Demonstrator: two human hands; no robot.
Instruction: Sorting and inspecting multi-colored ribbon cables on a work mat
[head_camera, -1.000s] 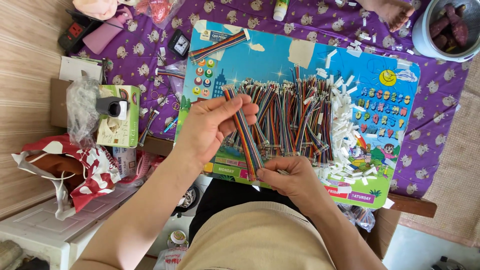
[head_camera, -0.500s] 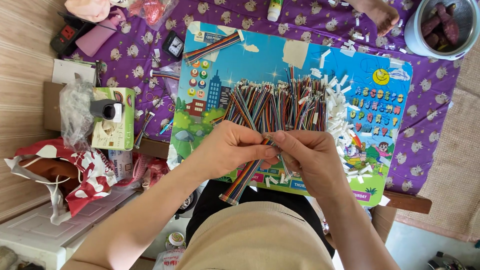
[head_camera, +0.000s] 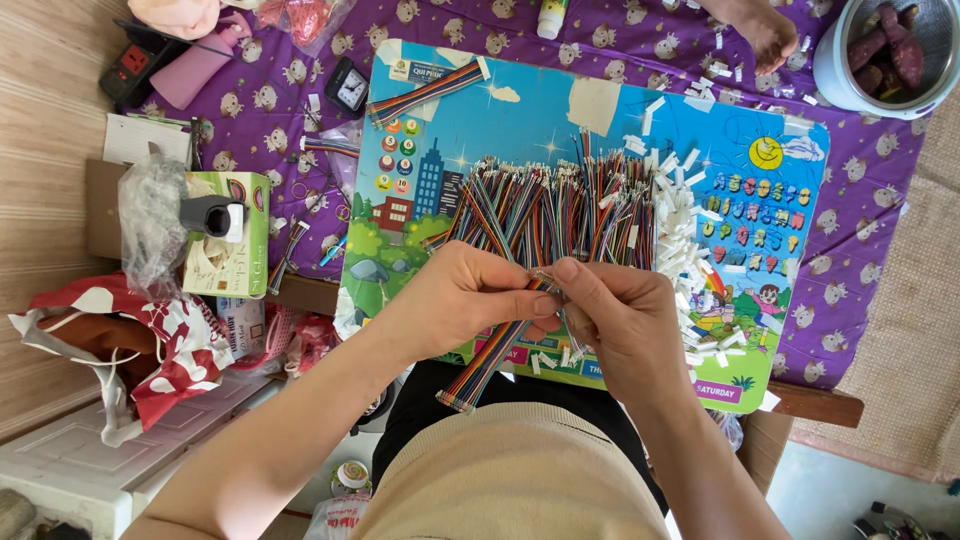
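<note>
My left hand (head_camera: 470, 300) pinches a flat rainbow ribbon cable (head_camera: 485, 365) whose free end hangs down toward my lap. My right hand (head_camera: 625, 320) meets it fingertip to fingertip, gripping the cable's upper end; what sits between the fingertips is too small to tell. Both hands hover over the near edge of a colourful picture board (head_camera: 450, 110). Just beyond them lies a wide pile of multicoloured ribbon cables (head_camera: 545, 205). Several small white connector housings (head_camera: 685, 235) are scattered to the right of the pile.
A purple patterned cloth (head_camera: 860, 250) covers the table. A green box (head_camera: 225, 235) with a black tool and a clear bag lie at left. Far right stands a pot of sweet potatoes (head_camera: 890, 50), with another person's foot (head_camera: 760, 30) beside it. A small clock (head_camera: 350, 88) sits beyond the board.
My left hand lifted one ribbon cable off the pile and brought it toward my body. My right hand rose to meet it, and both now pinch the cable's end together.
</note>
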